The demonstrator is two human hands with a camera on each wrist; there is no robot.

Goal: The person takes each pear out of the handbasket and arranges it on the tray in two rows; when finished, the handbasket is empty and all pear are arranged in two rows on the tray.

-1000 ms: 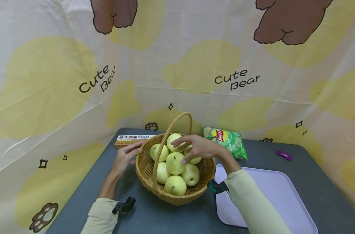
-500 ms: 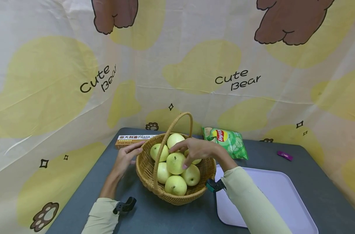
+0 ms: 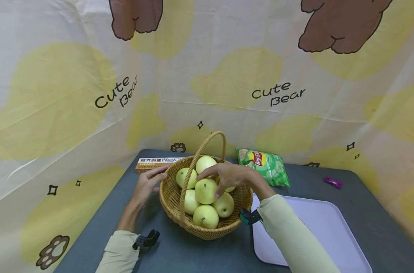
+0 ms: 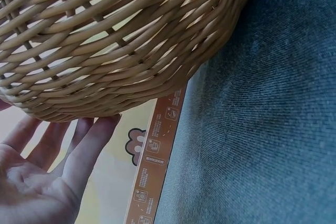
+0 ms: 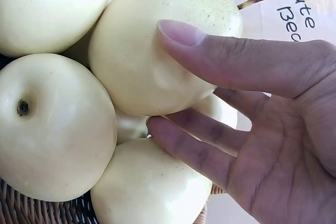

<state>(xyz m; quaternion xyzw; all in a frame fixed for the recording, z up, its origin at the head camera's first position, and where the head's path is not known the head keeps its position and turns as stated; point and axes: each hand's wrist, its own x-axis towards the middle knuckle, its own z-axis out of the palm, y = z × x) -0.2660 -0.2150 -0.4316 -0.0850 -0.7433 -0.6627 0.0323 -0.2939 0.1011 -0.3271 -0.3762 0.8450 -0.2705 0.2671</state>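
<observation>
A wicker basket (image 3: 172, 212) with a tall handle holds several pale yellow-green pears. My right hand (image 3: 232, 176) reaches in from the right and pinches the top pear (image 3: 206, 190). In the right wrist view, its thumb lies across that pear (image 5: 152, 61) while the fingers (image 5: 194, 150) curve beneath it. The lower pears (image 5: 50, 135) press close around. At the basket's left side, my left hand (image 3: 148, 184) rests its fingertips against the rim. Nearly straight fingers (image 4: 86, 156) touch the weave (image 4: 105, 72) from outside in the left wrist view.
A pasta box (image 3: 149, 165) lies behind the left hand. Beyond the right forearm are a green chip bag (image 3: 269, 167) and a small purple packet (image 3: 333, 182). A lavender tray (image 3: 316, 227) sits to the right on the dark table (image 3: 179, 254). Printed cloth walls surround it.
My right hand has lowered a little onto the top pear, its fingers closing from spread to round the fruit. The left hand keeps its place at the basket.
</observation>
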